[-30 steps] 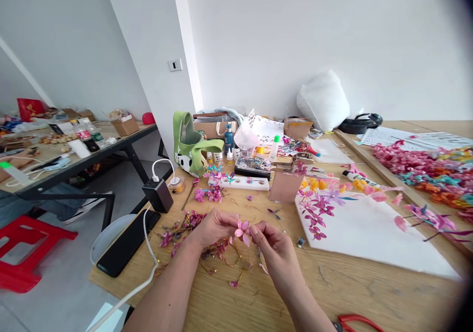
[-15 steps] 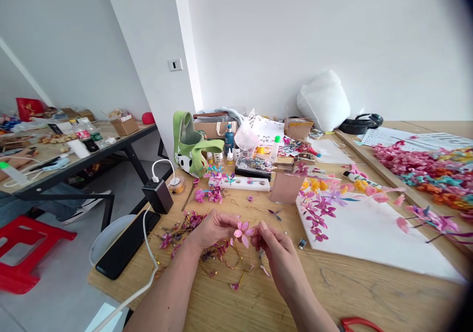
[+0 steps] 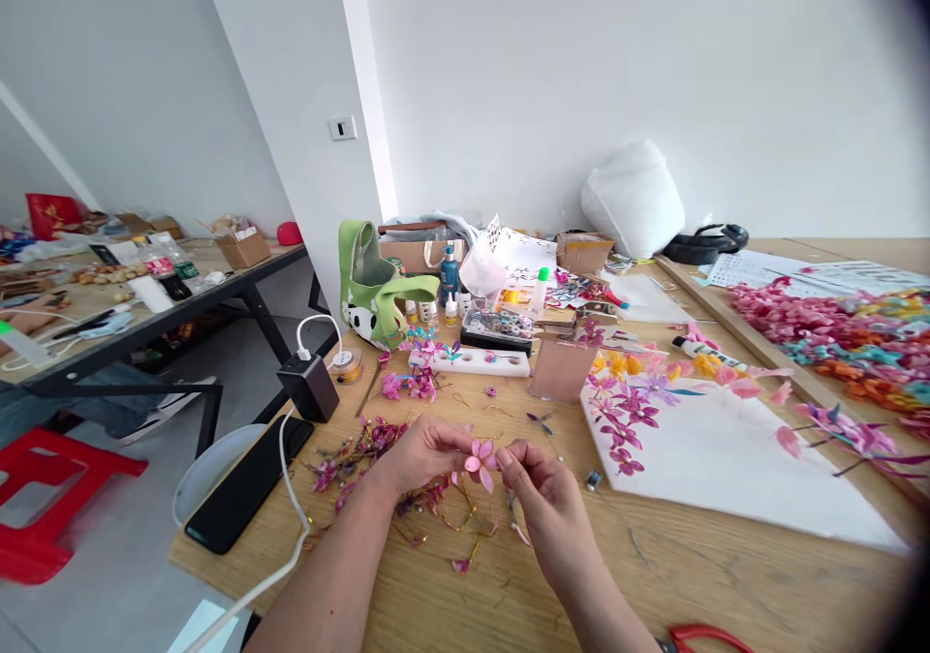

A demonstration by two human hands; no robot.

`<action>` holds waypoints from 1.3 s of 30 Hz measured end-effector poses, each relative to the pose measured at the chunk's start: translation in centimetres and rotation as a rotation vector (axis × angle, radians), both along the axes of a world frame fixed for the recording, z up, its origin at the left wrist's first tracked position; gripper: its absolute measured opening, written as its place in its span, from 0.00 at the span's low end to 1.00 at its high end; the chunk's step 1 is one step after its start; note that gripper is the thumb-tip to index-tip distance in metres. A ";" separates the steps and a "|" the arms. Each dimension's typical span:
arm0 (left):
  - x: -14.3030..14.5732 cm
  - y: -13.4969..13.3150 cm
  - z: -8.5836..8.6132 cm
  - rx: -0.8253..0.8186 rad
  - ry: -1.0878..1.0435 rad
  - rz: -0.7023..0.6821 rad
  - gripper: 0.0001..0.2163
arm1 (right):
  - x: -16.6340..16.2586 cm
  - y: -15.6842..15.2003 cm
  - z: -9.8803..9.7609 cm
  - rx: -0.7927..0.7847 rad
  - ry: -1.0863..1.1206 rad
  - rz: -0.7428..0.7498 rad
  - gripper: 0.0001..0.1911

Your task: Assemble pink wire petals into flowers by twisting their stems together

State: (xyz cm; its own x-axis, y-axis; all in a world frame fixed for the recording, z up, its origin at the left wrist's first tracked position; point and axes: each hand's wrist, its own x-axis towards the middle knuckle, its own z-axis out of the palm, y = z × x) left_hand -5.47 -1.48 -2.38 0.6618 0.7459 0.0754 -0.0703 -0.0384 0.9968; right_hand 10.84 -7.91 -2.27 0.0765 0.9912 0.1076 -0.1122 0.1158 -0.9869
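Over the wooden table (image 3: 639, 575), a pink artificial flower (image 3: 480, 462) faces up between my two hands. My left hand (image 3: 434, 451) pinches it from the left, its fingertips partly hidden behind the petals. At the right edge of the petals, the thumb and fingers of my right hand (image 3: 539, 483) are pressed together; what lies between them is too small to make out. Below and left of my hands spreads a loose heap of magenta flowers on thin wire stems (image 3: 374, 437). One small stemmed flower (image 3: 462, 565) lies nearer the front.
A white board (image 3: 727, 459) bearing flower sprays lies to the right. Red-handled pliers or scissors (image 3: 704, 637) show at the front edge. A phone (image 3: 247, 486), a white cable (image 3: 291, 546) and a black charger (image 3: 309, 387) are left. Behind stand a white holed strip (image 3: 480, 362) and a green bag (image 3: 363, 295).
My right hand has moved slightly left, so its fingertips now meet the edge of the petals. The flower remains in my left hand, and the whole view has shifted a little.
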 end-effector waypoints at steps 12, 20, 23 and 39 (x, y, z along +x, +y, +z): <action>0.2 -0.1 0.2 -0.010 -0.048 0.113 0.12 | -0.1 0.2 0.0 -0.051 0.018 -0.042 0.24; 0.2 -0.1 0.3 -0.014 -0.008 0.047 0.13 | -0.3 0.0 0.3 -0.038 0.045 0.061 0.20; 0.1 -0.1 0.3 -0.020 0.000 0.036 0.14 | -0.3 -0.1 0.2 -0.034 0.049 0.045 0.19; 0.2 -0.3 0.5 0.006 -0.015 0.038 0.15 | -0.3 -0.2 0.2 -0.006 0.047 0.032 0.19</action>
State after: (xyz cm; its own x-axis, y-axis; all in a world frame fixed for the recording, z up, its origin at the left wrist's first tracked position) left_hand -5.32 -1.78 -1.85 0.6315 0.7702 0.0896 -0.0835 -0.0473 0.9954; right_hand 10.56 -8.09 -2.11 0.0491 0.9939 0.0985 -0.1615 0.1053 -0.9812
